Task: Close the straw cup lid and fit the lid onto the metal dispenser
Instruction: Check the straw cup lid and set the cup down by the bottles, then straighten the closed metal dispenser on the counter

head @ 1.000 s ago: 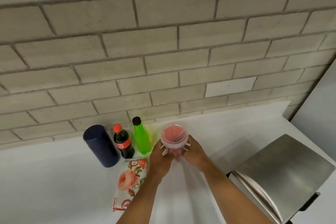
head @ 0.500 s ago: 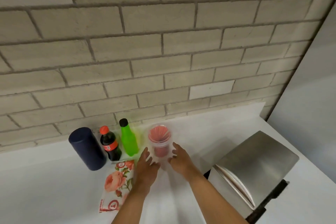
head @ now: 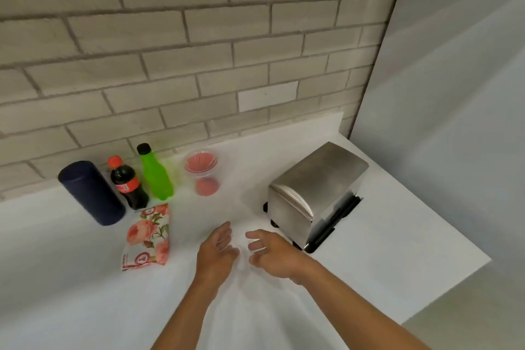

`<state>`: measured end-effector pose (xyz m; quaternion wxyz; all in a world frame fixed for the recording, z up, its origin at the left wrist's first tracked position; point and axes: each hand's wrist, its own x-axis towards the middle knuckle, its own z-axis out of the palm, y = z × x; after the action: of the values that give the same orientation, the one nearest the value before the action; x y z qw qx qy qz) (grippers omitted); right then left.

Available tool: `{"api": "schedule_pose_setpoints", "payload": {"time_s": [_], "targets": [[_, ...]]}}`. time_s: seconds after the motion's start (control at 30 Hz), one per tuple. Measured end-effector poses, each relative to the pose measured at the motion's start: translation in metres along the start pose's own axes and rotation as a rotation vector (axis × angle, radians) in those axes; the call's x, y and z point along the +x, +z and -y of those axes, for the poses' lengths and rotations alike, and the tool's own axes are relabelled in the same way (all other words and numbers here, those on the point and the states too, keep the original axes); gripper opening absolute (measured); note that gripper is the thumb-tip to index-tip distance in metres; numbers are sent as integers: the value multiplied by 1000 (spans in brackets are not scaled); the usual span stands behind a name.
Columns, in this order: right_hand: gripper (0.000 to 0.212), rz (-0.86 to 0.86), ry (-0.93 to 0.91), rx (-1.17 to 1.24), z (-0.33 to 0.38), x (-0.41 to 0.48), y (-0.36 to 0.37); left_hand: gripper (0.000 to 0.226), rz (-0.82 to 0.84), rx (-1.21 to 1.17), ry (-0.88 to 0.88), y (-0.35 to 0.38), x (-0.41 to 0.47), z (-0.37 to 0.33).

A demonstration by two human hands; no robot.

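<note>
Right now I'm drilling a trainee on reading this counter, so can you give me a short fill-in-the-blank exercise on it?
1. The green bottle has a ____ cap.
2. The cola bottle stands between the green bottle and the dark ____ cylinder.
3. The left hand and right hand hold ____.
4. The straw cup stands to the ____ of the metal dispenser.

Missing words: black; blue; nothing; left

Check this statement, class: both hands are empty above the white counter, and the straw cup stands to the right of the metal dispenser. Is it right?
Not quite. In the head view the straw cup stands left of the metal dispenser, beside the green bottle. The left hand and right hand are indeed empty.
</note>
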<state>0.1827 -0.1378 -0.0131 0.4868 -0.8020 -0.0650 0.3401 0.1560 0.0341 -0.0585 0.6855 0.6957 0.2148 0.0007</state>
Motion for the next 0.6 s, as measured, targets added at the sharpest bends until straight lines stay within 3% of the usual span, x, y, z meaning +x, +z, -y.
{"api": "schedule_pose_setpoints", "payload": {"time_s": [0.13,0.33,0.6], "targets": [[53,31,33,36,-30,-43,-34,73,42,112,28,28,-26,-1],[38,-61,37,92,-74,-76,-115,96,41,110,3,82,-49,2],[28,-173,31,8,-114,-85,-237,129,-106,0,9,161,-70,8]]}}
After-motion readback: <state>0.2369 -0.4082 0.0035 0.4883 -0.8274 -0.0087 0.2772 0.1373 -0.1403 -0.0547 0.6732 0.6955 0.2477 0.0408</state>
